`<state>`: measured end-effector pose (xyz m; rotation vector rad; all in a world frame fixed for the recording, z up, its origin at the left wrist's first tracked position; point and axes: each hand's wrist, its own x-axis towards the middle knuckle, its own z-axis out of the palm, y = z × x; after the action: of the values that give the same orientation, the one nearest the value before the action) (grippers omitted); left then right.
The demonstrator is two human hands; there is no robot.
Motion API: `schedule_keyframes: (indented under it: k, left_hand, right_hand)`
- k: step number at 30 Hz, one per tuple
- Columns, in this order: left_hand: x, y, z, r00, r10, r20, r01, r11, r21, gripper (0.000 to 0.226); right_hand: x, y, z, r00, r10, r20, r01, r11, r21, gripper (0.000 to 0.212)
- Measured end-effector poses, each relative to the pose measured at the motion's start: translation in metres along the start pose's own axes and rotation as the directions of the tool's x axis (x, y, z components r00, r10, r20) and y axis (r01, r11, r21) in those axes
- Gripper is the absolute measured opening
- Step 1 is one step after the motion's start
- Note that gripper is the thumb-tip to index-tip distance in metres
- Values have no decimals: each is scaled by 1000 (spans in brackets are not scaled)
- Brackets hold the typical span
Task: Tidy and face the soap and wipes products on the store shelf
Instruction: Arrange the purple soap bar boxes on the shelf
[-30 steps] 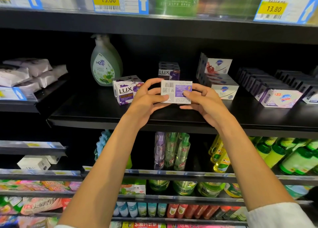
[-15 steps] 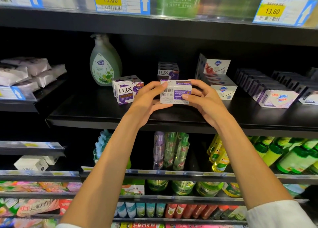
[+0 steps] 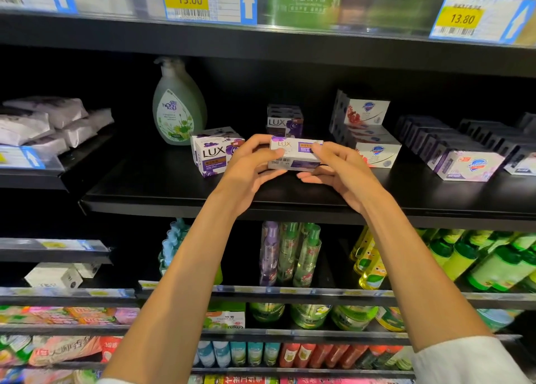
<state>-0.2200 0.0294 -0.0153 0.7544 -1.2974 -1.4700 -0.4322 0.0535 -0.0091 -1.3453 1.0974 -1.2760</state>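
While left hand (image 3: 246, 169) and right hand (image 3: 340, 170) pinch one soap box (image 3: 294, 154) | beside soap stack (image 3: 216, 151), unplaced | facing unfinished.

Soap box (image 3: 294, 153) now tipped back, LUX face up, barcode side frontward.

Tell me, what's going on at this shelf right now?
A person is tidying soap boxes. Both hands, left hand and right hand, hold one Lux soap box just above the black shelf, logo side up. More Lux boxes stand to its left, near a green pump bottle.
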Motion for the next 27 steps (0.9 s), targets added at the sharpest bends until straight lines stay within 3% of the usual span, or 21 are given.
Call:
schedule_keyframes:
  k: [6, 14, 19, 27]
  left_hand:
    - [0, -1, -1, 1000, -1, 21, 1, 1000, -7, 27]
    - [3, 2, 2, 998, -52, -27, 49, 995, -92, 38]
    - [1, 2, -1, 998, -49, -30, 47, 996, -76, 44]
    - [1, -1, -1, 1000, 6, -3, -6, 1000, -14, 53]
  right_hand:
    - [-1, 1, -3, 998, -56, 10, 55, 998, 18, 33]
    - [0, 2, -4, 994, -110, -17, 110, 994, -15, 46]
    - [-1, 1, -3, 996, -78, 30, 78, 997, -5, 54]
    - [0, 1, -2, 1000, 17, 2, -17, 998, 65, 39]
